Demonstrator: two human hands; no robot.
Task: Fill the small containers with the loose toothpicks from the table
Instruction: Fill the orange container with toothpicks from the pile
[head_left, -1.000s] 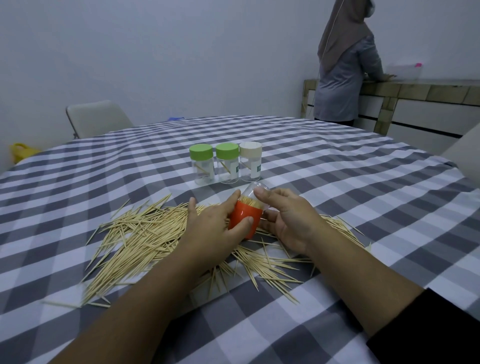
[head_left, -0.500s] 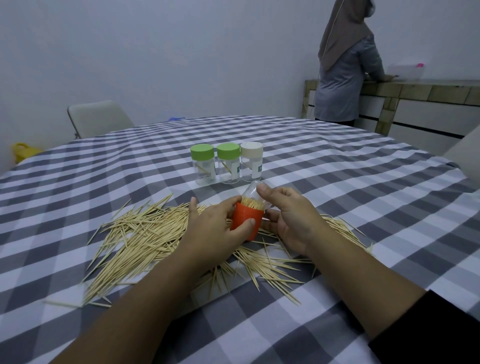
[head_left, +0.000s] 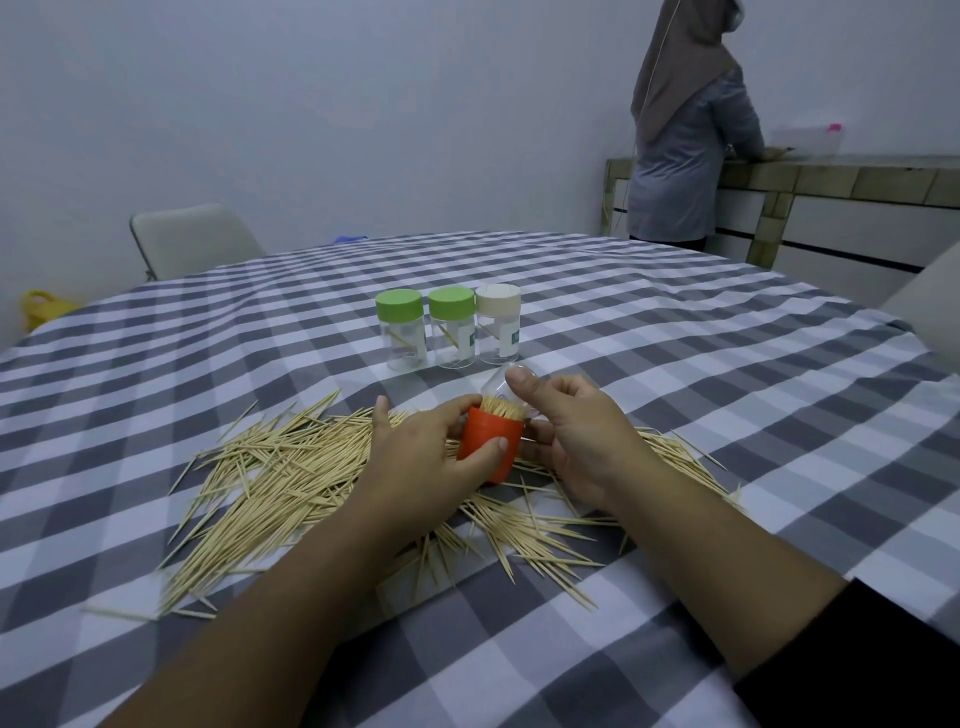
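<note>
At frame centre the left hand grips the orange cap, packed with toothpick tips. The right hand pinches the clear tube, which has drawn up off the picks since a second ago (apparently opening or refitting). Loose toothpicks lie beneath; three jars stand above, nearly empty.

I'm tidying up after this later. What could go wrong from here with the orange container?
The left hand holds the orange container tilted, packed with toothpicks; it may spill onto the loose pile. The right hand brings the clear cover over the tips; protruding ones might jam or snap. A slipped grip could knock the three capped jars standing behind.
</note>
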